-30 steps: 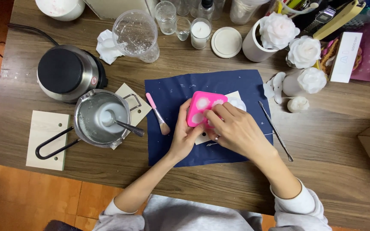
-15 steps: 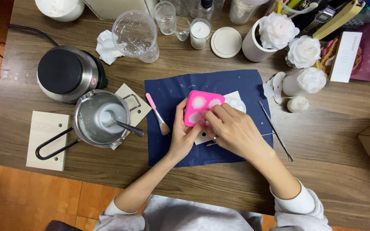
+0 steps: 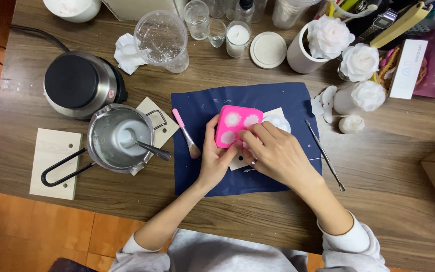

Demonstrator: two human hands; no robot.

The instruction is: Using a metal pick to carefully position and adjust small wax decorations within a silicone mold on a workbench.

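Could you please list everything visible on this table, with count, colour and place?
pink silicone mould: one, pink with white fillings, centre of cloth
navy cloth mat: one, dark blue, table centre
pink-handled brush: one, cloth's left edge
thin metal tool: one, silver, cloth's right edge
steel melting pot: one, silver, spoon inside, left of cloth
round hot plate: one, black and silver, far left
clear plastic cup: one, tipped, back
white wax roses: several, back right
wooden table: one, brown
left hand: holds mould
right hand: fingers pressing on mould's near edge
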